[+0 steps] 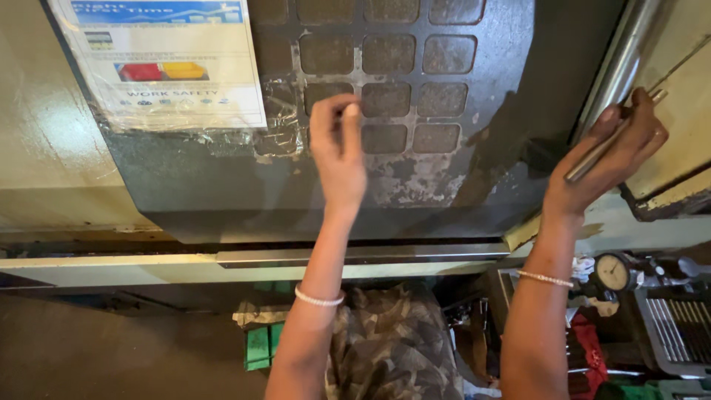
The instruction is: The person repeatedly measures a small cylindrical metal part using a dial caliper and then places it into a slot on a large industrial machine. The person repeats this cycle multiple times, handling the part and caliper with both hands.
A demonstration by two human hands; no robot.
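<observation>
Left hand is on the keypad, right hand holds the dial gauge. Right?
Not quite. The head view shows the right hand gripping a thin metal rod beside the door handle bar; the dial gauge lies untouched below. The left hand is at the keypad, as stated.

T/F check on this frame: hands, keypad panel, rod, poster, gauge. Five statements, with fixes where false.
1. The left hand has its fingertips at the worn dark panel of square keys. True.
2. The right hand is empty. False: it grips a thin silver metal rod.
3. A laminated white-and-blue paper poster is taped left of the keys. True.
4. Both wrists are bare. False: each wears a pale beaded bracelet.
5. A round white dial gauge sits above the keys. False: it lies low at the right, beside the right forearm.
</observation>
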